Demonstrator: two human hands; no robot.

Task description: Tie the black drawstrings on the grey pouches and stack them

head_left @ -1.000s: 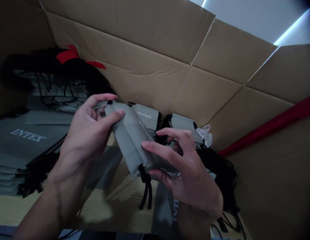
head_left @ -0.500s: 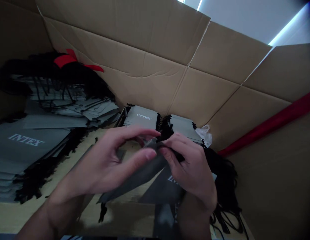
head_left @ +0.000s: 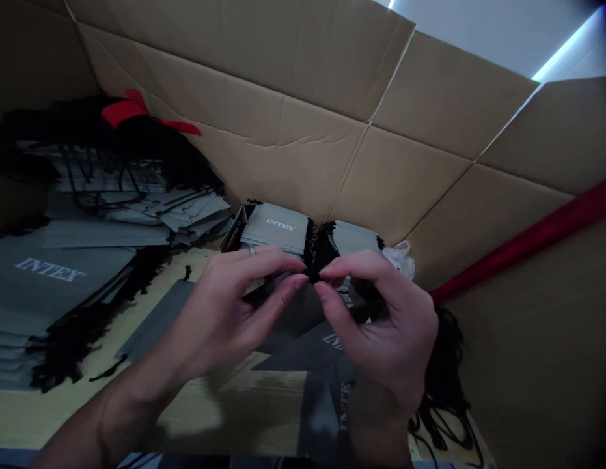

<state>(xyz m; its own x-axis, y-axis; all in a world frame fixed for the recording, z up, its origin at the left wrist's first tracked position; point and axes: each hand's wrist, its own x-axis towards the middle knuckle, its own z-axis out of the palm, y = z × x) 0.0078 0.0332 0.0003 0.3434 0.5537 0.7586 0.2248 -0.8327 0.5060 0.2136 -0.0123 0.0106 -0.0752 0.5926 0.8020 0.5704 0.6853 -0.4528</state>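
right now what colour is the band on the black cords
The band is red, clearest in the head view.

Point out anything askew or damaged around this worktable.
Loose gray pouches at back left lie splayed at uneven angles, unlike the neat INTEX stack at center. The cardboard wall behind shows a wrinkled crease.

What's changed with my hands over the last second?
Your left hand moved right and down in view, toward your right hand; both now pinch the grey drawstring pouch close together, and it has turned, partly hidden. The INTEX pouch stack at left and the red strip stayed put.
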